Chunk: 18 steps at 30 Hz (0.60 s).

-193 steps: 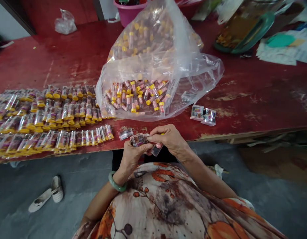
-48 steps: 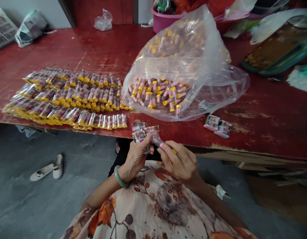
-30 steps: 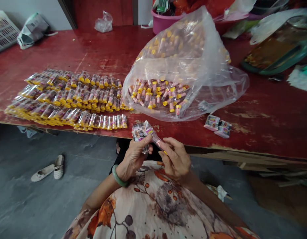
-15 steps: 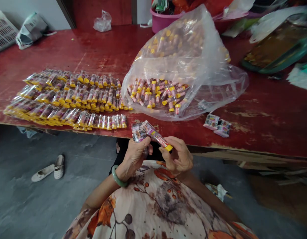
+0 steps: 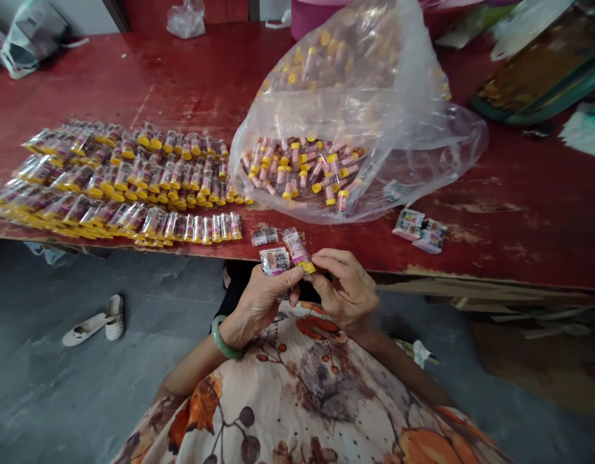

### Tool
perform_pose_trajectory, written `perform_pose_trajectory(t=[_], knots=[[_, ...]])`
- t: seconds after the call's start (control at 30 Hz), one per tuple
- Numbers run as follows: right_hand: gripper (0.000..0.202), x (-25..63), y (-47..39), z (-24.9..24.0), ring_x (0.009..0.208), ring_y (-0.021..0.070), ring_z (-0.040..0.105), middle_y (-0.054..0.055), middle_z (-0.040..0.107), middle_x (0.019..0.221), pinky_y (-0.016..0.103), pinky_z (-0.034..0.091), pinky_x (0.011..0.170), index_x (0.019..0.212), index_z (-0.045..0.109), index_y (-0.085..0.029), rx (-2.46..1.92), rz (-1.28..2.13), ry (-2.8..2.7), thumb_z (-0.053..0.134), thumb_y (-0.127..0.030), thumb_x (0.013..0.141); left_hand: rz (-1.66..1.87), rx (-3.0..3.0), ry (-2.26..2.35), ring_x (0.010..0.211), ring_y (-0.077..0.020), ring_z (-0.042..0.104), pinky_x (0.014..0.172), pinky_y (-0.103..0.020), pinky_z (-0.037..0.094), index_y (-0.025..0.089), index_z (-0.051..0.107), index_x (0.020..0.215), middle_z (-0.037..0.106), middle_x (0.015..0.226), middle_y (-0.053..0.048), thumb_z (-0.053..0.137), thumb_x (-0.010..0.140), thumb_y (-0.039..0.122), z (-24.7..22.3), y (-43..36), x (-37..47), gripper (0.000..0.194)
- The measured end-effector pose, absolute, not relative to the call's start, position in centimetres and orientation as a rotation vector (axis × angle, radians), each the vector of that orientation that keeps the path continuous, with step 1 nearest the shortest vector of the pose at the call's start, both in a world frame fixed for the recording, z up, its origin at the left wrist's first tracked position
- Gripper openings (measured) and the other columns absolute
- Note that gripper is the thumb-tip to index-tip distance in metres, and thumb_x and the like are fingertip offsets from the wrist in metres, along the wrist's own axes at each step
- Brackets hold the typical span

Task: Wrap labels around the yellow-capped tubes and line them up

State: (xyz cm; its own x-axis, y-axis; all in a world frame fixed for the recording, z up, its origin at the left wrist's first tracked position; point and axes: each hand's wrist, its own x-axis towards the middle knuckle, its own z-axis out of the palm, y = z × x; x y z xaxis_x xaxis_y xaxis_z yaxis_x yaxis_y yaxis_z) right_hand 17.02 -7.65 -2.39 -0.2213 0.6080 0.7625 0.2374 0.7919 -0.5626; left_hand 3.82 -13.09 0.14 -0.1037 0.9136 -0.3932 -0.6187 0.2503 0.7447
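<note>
My left hand (image 5: 261, 293), a green bangle on its wrist, grips a bundle of small printed plastic sleeves (image 5: 275, 260), its thumb on top. Beside the bundle, a small tube in a printed clear sleeve (image 5: 295, 245) points away from me, with its yellow cap end towards me. The fingers of my right hand (image 5: 348, 290) pinch that tube near the cap, and my left thumb tip touches it there too. Just beyond, a flat dark printed sleeve (image 5: 264, 236) lies at the table edge.
Rows of sleeved yellow-capped tubes (image 5: 157, 174) are stacked at left on the red table (image 5: 191, 77). A large clear bag (image 5: 375, 109) spills loose tubes (image 5: 302, 167) ahead. Two bundles of sleeves (image 5: 420, 231) lie at right, near a glass jug (image 5: 539, 84).
The tube has turned more upright and moved left against my left thumb, and its sleeve now covers more of it. A flat sleeve now shows separately at the table edge. The view has tilted down.
</note>
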Motion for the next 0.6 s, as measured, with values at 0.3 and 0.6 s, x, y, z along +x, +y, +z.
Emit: perform_pose_trajectory(t=[0.3, 0.6], knots=[[0.027, 17.3, -8.3, -1.6, 0.082, 0.0171, 0.068, 0.005, 0.07, 0.094, 0.03, 0.057, 0.069, 0.106, 0.066, -0.022, -0.643, 0.438, -1.796, 0.066, -0.01, 0.082, 1.363, 0.393, 0.985, 0.041, -0.007, 0.046, 0.041, -0.021, 0.036, 0.014, 0.064, 0.07, 0.054, 0.055, 0.002, 0.085, 0.063, 0.042, 0.5, -13.1, 3.7, 0.035], [0.072, 17.9, -6.6, -0.4, 0.13, 0.0324, 0.049, 0.012, 0.047, 0.145, 0.053, 0.048, 0.102, 0.143, 0.041, -0.024, -0.515, 1.098, -1.94, 0.066, -0.023, 0.076, 1.267, 0.499, 0.973, 0.041, -0.006, 0.046, 0.037, -0.02, 0.035, 0.012, 0.064, 0.073, 0.058, 0.063, 0.001, 0.084, 0.065, 0.037, 0.5, -13.1, 2.9, 0.033]])
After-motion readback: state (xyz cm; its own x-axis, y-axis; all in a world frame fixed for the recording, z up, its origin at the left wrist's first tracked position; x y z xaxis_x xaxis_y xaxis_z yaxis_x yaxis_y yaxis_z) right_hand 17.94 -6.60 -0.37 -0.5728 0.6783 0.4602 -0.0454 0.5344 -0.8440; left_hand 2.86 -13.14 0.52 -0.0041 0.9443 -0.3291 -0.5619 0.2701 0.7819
